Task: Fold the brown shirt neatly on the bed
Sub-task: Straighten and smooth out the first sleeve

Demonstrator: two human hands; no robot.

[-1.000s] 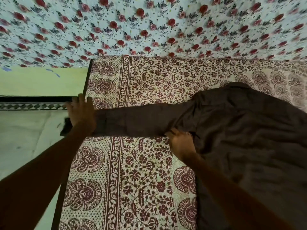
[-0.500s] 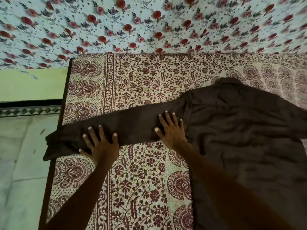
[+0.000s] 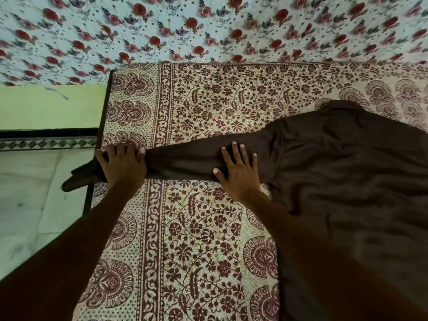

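Observation:
The brown shirt [image 3: 347, 177] lies spread on the bed [image 3: 208, 239], which is covered by a maroon-and-cream patterned sheet. One long sleeve [image 3: 185, 161] stretches left across the sheet, and its cuff hangs over the bed's left edge. My left hand [image 3: 121, 166] presses flat on the sleeve near the cuff, fingers spread. My right hand [image 3: 238, 174] lies flat on the sleeve close to the shoulder seam, fingers straight and apart. The shirt's lower part runs out of the frame at the right and bottom.
The bed's dark frame edge [image 3: 89, 198] runs down the left side. Beyond it is a pale tiled floor [image 3: 30, 200] and a green wall [image 3: 51, 107]. A floral red-and-white cloth [image 3: 208, 26] hangs behind the bed.
My left hand slid left along the sleeve toward the cuff at the bed's edge. My right hand stayed flat near the shoulder seam. The sleeve lies straighter.

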